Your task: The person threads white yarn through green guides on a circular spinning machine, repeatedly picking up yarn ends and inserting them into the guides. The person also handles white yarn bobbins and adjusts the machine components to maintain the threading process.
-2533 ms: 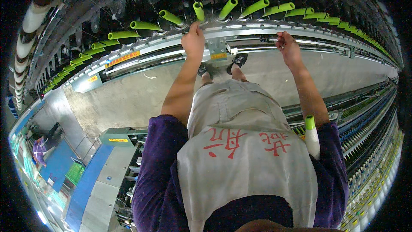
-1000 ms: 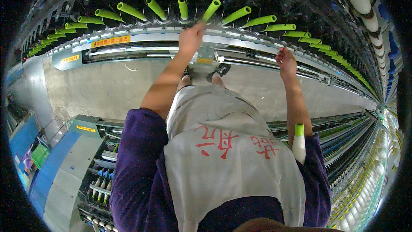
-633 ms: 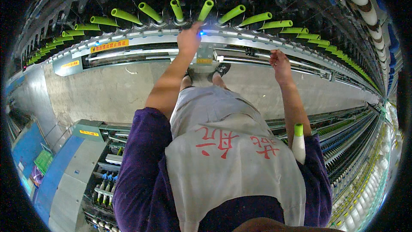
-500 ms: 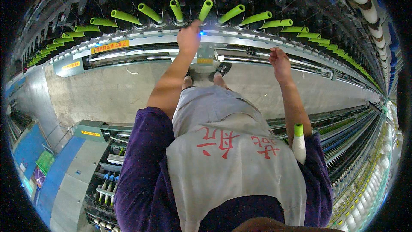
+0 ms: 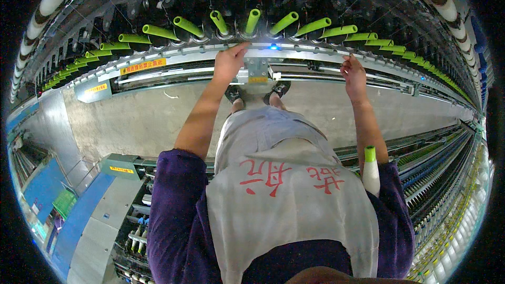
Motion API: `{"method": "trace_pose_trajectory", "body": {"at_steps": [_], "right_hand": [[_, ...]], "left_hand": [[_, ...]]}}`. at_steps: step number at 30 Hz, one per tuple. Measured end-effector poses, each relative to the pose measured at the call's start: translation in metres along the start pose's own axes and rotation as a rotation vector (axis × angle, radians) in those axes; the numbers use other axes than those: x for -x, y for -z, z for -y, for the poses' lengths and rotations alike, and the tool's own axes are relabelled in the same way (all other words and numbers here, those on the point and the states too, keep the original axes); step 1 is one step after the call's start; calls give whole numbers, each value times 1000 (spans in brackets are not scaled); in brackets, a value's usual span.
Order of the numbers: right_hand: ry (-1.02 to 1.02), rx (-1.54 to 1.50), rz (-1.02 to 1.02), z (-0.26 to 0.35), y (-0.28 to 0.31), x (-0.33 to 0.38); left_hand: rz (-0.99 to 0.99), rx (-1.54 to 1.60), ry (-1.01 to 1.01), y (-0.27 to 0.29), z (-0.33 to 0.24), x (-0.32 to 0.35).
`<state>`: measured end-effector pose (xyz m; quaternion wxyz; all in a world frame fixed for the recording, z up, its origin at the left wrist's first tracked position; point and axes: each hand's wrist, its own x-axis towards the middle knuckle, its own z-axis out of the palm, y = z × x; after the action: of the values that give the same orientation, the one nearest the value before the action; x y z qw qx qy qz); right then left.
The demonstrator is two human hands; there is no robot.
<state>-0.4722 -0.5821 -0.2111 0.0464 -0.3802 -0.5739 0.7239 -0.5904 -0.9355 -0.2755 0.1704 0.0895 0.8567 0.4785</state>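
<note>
Green tube [image 5: 252,23] in the tube row [image 5: 284,23], just beyond left hand [image 5: 229,64] — long axis running forward, hollow end farthest — right hand [image 5: 354,75] curled, apart; cannot tell whether either's fingers grip anything.

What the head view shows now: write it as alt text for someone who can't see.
A person's left hand is at a metal rail along a row of green tubes; the curled right hand is farther right. A pale apron covers a purple shirt, with a white, green-topped spool at the apron's right edge.
</note>
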Motion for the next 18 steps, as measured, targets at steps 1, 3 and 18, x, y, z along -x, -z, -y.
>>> {"method": "trace_pose_trajectory", "body": {"at_steps": [1, 3, 18], "right_hand": [[15, 22, -12, -3, 3, -2], [-12, 35, -10, -9, 10, -6], [-3, 35, 40, -15, -8, 0]], "left_hand": [[-62, -143, -144, -3, 2, -3], [-126, -203, -217, -11, 6, -11], [-454, -419, -211, -23, -10, -23]]}}
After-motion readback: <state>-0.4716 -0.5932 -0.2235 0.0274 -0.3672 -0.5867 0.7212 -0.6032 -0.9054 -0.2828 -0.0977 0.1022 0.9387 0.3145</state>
